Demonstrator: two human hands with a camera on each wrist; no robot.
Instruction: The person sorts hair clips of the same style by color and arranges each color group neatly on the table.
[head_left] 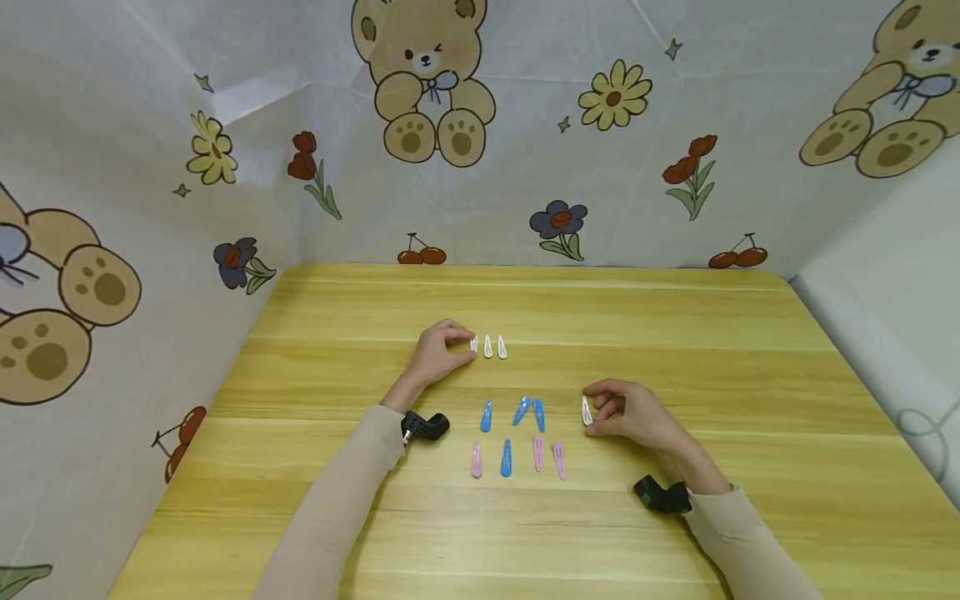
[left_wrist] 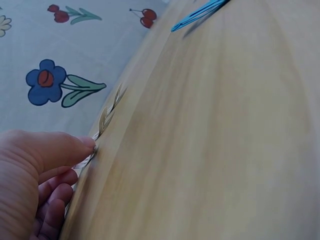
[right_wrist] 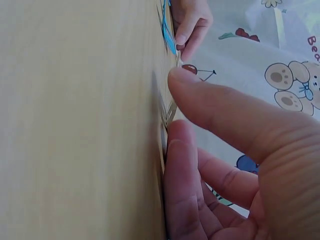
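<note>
At the far middle of the table, my left hand (head_left: pixel 441 352) pinches a white hair clip (head_left: pixel 474 343) between thumb and forefinger. Two more white hair clips, a nearer one (head_left: pixel 488 347) and a farther one (head_left: pixel 502 347), lie in a row to its right. My right hand (head_left: pixel 632 414) holds another white hair clip (head_left: pixel 587 411) by its ends, thumb at the near end and forefinger at the far one. In the right wrist view that clip (right_wrist: pixel 171 111) shows between thumb and finger, close to the wood. Partly hidden by the thumb is the left hand's clip (left_wrist: pixel 89 160) in the left wrist view.
Between the hands lie several blue hair clips (head_left: pixel 487 415) and three pink hair clips (head_left: pixel 477 460). The wooden table (head_left: pixel 337 517) meets a patterned cloth (head_left: pixel 510 200) at the back and left. Each wrist wears a small black camera (head_left: pixel 426 427).
</note>
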